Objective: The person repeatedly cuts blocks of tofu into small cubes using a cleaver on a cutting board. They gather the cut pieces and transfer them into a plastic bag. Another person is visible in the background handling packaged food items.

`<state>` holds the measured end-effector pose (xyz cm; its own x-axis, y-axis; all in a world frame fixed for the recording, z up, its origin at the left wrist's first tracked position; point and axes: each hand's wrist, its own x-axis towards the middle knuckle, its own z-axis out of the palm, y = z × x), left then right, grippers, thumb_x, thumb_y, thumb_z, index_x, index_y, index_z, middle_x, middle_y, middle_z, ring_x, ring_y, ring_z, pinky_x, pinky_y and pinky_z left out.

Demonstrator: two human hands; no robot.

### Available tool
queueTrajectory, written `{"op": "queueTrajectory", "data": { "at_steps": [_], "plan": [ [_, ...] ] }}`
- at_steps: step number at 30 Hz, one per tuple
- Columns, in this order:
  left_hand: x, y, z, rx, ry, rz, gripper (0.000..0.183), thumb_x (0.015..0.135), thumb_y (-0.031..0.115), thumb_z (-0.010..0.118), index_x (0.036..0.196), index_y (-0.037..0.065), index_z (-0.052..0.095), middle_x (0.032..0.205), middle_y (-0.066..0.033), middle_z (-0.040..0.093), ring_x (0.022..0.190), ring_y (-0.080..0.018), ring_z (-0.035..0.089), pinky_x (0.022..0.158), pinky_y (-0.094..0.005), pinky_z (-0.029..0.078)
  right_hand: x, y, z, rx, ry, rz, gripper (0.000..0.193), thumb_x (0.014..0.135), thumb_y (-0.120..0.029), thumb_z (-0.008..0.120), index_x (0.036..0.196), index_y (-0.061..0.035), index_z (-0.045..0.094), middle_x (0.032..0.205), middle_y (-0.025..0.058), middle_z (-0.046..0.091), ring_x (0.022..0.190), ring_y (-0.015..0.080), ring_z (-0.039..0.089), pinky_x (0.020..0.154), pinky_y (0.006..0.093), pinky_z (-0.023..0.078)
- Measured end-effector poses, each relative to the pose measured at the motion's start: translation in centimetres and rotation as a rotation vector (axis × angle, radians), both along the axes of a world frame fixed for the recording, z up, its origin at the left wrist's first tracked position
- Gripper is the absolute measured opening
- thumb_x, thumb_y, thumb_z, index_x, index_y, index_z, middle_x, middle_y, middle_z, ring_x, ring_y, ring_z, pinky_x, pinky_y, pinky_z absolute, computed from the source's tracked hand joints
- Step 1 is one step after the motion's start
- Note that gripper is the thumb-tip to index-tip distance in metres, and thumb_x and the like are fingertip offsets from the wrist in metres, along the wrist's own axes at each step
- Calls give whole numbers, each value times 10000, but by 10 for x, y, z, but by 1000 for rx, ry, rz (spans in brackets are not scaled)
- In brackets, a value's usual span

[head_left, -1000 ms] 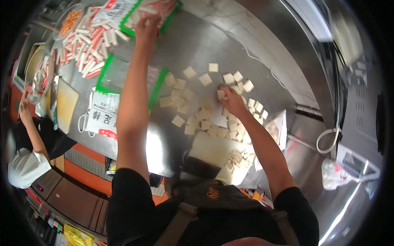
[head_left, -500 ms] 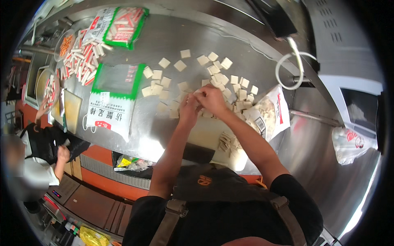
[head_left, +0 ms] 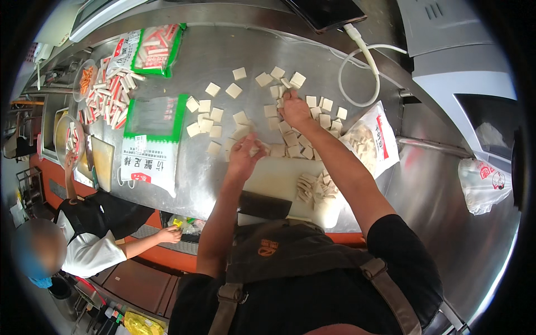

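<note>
- While the left hand [head_left: 244,156] is curled around pale squares [head_left: 293,138] near the board, the right hand [head_left: 294,110] reaches farther, fingertips down among other squares; with the fingers partly hidden, I cannot tell whether it has grasped any
- Pale squares lie over the middle of the steel table [head_left: 206,50], spaced out toward the far left and bunched between the hands and just right of them
- On the near side, the cutting board [head_left: 271,172] bears a heap of pale strips [head_left: 316,187] at its right
- Right of the right forearm, a clear bag [head_left: 363,146] holds pale pieces
- Left of the squares lies a flattened green-edged bag [head_left: 149,155]
- At the far left, red-and-white sticks [head_left: 111,97] are heaped near a filled bag [head_left: 154,51]
</note>
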<state>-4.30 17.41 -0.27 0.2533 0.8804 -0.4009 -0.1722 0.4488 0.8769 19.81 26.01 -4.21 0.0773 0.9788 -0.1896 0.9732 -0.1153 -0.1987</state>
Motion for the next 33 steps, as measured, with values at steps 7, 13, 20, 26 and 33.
{"op": "queueTrajectory", "data": {
  "at_steps": [7,13,20,26,33],
  "plan": [
    [11,10,-1,252,115,-62,273,1032,240,643,1184,15,613,1034,-101,638,948,-263,647,869,-382,563,30,-3,-10,172,324,32,363,876,-191,708,1181,0,667,892,199,721,730,313,737,693,434,601],
    [42,24,5,-301,-408,156,394,1049,237,629,1373,14,602,1136,-102,698,1030,-210,683,906,-319,547,-17,-43,74,-141,952,-232,361,900,-112,658,1244,-4,656,903,201,728,810,409,706,763,449,576],
    [36,11,9,-295,-318,55,508,1019,182,681,1471,28,506,1173,-68,661,1064,-200,660,887,-379,577,-58,-87,70,57,669,94,235,892,-46,596,1104,19,675,869,211,669,921,417,678,820,490,549],
    [7,-1,-10,-229,-319,22,454,1033,194,640,1437,16,534,1233,-98,648,1128,-252,654,960,-407,568,-36,-56,65,-234,743,107,177,869,-55,651,1034,8,670,956,232,687,911,397,697,786,446,568],
    [-2,5,-7,-391,-577,173,390,1001,119,664,1362,32,545,1195,-139,650,1116,-327,662,1007,-490,565,-15,-21,-10,164,141,70,161,854,-182,689,861,-22,703,893,224,712,911,394,713,837,487,574]
  ]
}}
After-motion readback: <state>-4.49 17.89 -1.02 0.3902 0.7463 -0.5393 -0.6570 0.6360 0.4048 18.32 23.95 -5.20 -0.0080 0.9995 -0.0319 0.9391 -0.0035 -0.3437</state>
